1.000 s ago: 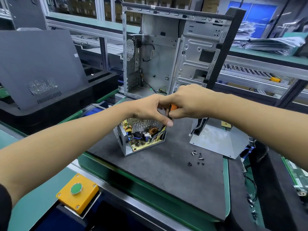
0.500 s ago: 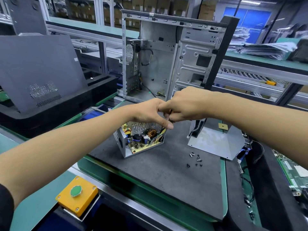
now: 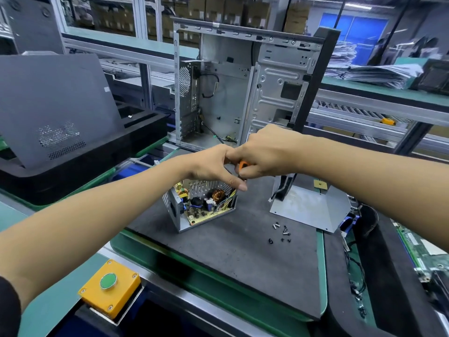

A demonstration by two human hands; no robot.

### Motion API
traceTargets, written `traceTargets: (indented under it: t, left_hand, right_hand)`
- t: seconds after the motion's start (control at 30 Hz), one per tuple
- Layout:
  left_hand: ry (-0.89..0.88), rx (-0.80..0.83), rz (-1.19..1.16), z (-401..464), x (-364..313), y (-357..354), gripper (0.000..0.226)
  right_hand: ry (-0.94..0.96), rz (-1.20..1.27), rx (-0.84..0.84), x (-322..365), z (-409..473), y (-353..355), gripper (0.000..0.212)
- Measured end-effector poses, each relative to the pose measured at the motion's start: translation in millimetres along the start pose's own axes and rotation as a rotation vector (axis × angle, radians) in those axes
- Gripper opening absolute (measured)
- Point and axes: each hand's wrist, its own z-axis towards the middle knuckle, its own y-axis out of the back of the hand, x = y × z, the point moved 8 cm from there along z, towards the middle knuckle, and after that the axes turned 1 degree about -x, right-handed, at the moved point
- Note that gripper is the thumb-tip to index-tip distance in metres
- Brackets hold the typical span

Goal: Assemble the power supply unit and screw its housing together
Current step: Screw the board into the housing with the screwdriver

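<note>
Gripping the orange-handled screwdriver [image 3: 243,164] in our right hand [image 3: 269,152], left hand [image 3: 213,166] pinching its shaft, we judge the open power supply [image 3: 201,205] on the surface [image 3: 243,259] rigid, weighty, sharp-edged, best held by its walls.

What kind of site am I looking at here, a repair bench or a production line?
Most likely a PC assembly line. An opened power supply unit sits on a dark work mat beside loose screws, a bare computer case stands behind, and a yellow push-button box is mounted at the station's front edge.
</note>
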Motion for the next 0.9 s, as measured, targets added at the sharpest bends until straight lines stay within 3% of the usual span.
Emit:
traceTargets:
  t: [0.1,0.17,0.3,0.5,0.73,0.9]
  left_hand:
    - [0.005,0.014,0.007,-5.5,-0.5,3.4,0.039]
    - [0.0,0.053,0.038,-7.5,-2.7,1.4,0.027]
    - [0.003,0.044,0.063,-7.0,-12.1,-4.4,0.023]
    - [0.024,-0.026,0.09,-6.5,-4.3,3.3,0.035]
    - [-0.013,0.058,0.091,-13.5,-11.7,-2.3,0.024]
    - [0.025,0.023,0.06,-11.3,-8.0,-3.9,0.047]
  right_hand:
    - [0.095,0.075,0.013,10.3,1.0,4.5,0.027]
    - [0.144,0.039,0.052,14.2,2.2,3.9,0.023]
    - [0.118,-0.084,0.026,12.1,5.1,0.5,0.013]
    - [0.079,-0.119,0.028,16.4,9.7,3.3,0.02]
    - [0.237,-0.148,0.027,24.4,4.5,4.5,0.018]
    - [0.205,-0.272,-0.031,31.4,1.9,6.4,0.019]
